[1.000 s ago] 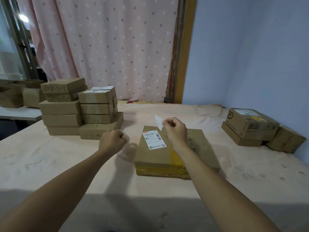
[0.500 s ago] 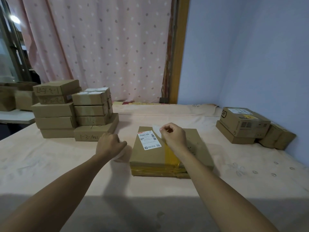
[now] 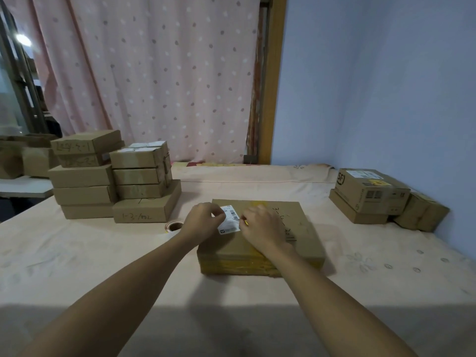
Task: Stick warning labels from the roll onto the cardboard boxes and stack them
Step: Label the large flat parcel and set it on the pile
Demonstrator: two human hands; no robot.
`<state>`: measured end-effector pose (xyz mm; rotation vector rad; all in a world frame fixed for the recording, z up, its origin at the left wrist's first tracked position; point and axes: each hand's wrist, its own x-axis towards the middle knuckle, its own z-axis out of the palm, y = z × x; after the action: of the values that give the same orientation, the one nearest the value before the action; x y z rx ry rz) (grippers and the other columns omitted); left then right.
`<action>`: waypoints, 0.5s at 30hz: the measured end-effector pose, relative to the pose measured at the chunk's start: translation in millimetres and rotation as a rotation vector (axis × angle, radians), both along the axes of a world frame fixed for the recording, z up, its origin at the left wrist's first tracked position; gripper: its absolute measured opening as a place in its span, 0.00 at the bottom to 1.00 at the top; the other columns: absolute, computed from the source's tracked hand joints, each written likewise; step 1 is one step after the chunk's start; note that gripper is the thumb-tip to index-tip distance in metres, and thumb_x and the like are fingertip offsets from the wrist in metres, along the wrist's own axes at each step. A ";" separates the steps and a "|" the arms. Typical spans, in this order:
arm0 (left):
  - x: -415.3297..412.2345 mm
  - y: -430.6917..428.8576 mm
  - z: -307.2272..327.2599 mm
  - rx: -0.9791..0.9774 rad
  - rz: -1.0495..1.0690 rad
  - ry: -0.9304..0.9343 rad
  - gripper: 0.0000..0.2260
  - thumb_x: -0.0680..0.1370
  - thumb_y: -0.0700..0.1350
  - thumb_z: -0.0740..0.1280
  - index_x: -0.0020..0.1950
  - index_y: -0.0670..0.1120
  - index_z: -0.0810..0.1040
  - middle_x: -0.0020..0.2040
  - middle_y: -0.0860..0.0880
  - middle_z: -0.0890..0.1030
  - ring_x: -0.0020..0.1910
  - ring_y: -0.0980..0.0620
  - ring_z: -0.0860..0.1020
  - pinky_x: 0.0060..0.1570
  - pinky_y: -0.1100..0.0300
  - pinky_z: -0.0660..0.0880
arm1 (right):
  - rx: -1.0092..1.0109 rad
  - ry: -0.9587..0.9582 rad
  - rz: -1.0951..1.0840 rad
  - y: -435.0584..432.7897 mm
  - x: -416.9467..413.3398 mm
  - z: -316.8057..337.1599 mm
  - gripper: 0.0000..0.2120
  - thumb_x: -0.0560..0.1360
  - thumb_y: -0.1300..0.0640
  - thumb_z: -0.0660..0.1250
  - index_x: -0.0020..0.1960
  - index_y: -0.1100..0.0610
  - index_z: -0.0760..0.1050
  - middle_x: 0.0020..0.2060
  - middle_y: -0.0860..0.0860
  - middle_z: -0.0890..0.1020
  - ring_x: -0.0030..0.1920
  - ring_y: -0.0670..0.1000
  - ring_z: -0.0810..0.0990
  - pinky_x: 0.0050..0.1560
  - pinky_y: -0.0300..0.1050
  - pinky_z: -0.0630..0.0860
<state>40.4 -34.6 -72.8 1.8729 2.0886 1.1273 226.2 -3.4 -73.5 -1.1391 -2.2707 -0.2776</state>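
With right hand (image 3: pixel 262 228) pinching label (image 3: pixel 246 222) on box (image 3: pixel 305 222), mid-table, lay one edge first, then smooth outward, clear of the white slip (image 3: pixel 230 222). Brace box with left hand (image 3: pixel 203 220), curled at slip's edge, grip unclear.

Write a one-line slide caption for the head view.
Left hand and right hand meet at the white shipping label on a flat cardboard box; a label roll lies beside it.

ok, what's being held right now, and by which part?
The right hand seems to pinch a small sticker by its edge, over the box; only a yellow sliver shows. Whether the left hand grips it too cannot be told.
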 end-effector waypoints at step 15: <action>44.0 19.9 -11.9 0.056 -0.195 0.128 0.09 0.81 0.48 0.66 0.53 0.50 0.86 0.54 0.52 0.85 0.55 0.50 0.78 0.49 0.57 0.68 | -0.301 0.055 -0.094 11.4 37.7 -14.4 0.10 0.78 0.42 0.67 0.51 0.45 0.84 0.50 0.48 0.80 0.53 0.51 0.77 0.44 0.45 0.72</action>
<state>84.4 -14.7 -84.7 2.1730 1.9013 1.0574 263.9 7.9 -87.9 -1.3890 -2.2649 0.0631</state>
